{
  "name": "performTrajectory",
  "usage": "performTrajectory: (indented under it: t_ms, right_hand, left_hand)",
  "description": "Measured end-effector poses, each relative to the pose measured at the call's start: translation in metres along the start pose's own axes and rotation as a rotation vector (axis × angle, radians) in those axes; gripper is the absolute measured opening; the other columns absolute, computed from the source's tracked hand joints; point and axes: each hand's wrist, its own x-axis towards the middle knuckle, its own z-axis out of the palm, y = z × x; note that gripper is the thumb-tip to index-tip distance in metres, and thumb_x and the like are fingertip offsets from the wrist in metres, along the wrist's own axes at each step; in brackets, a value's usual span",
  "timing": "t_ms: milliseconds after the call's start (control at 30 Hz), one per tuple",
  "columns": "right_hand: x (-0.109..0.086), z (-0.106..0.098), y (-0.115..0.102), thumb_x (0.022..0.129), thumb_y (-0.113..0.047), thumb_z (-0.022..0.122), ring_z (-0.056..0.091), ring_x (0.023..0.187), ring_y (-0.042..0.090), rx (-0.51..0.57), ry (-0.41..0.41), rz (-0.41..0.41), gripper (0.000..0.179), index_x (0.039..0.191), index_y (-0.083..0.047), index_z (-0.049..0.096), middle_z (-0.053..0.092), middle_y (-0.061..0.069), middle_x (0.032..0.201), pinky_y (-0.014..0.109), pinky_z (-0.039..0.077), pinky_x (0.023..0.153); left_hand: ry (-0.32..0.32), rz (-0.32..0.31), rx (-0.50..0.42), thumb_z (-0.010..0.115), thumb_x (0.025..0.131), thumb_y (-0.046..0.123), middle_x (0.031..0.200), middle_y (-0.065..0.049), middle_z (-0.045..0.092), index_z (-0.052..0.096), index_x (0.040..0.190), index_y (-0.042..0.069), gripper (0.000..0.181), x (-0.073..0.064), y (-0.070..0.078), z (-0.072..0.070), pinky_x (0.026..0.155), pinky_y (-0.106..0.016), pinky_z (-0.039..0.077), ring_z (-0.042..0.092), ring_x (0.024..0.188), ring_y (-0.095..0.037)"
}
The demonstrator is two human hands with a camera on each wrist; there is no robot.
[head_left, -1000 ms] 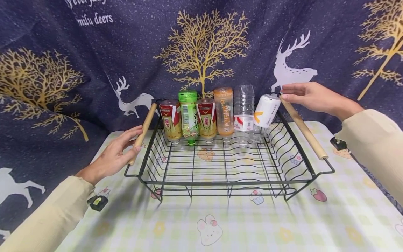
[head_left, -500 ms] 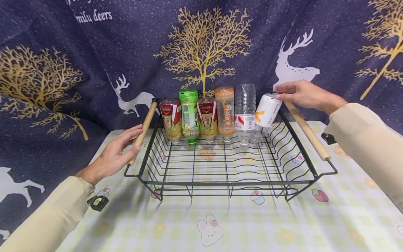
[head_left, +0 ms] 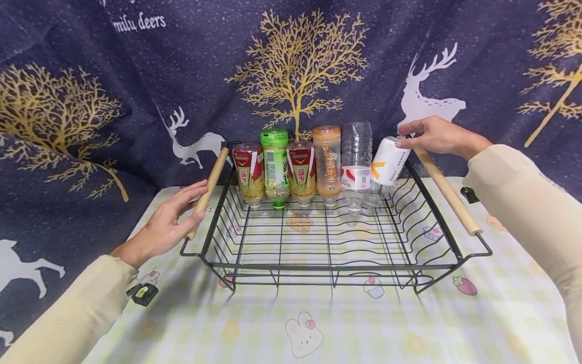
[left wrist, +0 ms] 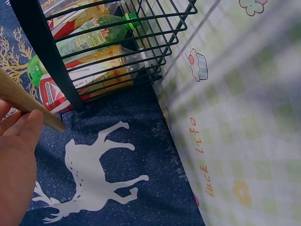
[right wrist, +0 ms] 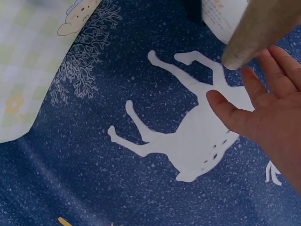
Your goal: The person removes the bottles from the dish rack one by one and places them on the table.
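My left hand rests with thumb and fingertips against the left wooden handle of a black wire dish rack. The left wrist view shows the thumb touching that handle. My right hand reaches over the rack's far right corner. Its thumb and fingertips touch the upturned base of a white-labelled bottle, which leans to the right. In the right wrist view, the fingers of this hand are extended and partly hidden behind the right wooden handle.
Upside-down bottles line the rack's back: two red-and-gold ones, a green one, an orange one and a clear one. A checked cloth lies under the rack. Behind hangs a dark blue deer-patterned curtain.
My right hand has moved left, from beside the right handle's far end onto the base of the white-labelled bottle. The left hand has stayed at its handle. The view has shifted slightly.
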Motion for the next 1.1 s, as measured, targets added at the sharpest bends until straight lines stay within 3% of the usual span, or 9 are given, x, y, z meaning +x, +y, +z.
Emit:
performTrajectory:
  t_ms: [500,733,1100]
  right_hand:
    - [0.005,0.011,0.009,0.097,-0.04,0.066,0.052,0.117,0.045,-0.027,0.033,-0.005,0.072,0.144,0.01,0.044,0.042,0.035,0.145,0.06,0.042,0.097]
    - [0.008,0.015,0.011,0.096,-0.038,0.067,0.058,0.097,0.038,-0.053,0.072,0.008,0.064,0.137,0.009,0.052,0.055,0.036,0.129,0.053,0.048,0.085]
    - [0.006,0.017,0.013,0.095,-0.036,0.069,0.057,0.091,0.034,0.0,0.089,-0.014,0.055,0.126,0.008,0.058,0.065,0.026,0.11,0.039,0.047,0.076]
  left_hand:
    - [0.011,-0.007,0.018,0.059,0.089,-0.016,0.148,-0.029,0.041,0.048,0.137,-0.015,0.05,0.0,0.002,0.001,0.106,-0.013,0.036,0.043,0.128,0.001]
    - [0.018,0.002,0.021,0.06,0.089,-0.016,0.146,-0.031,0.041,0.048,0.136,-0.016,0.049,-0.001,0.0,0.001,0.106,-0.012,0.036,0.042,0.128,0.002]
    - [0.016,0.01,0.015,0.059,0.088,-0.017,0.147,-0.032,0.04,0.047,0.136,-0.017,0.05,-0.002,0.0,0.002,0.106,-0.014,0.037,0.042,0.13,0.002]
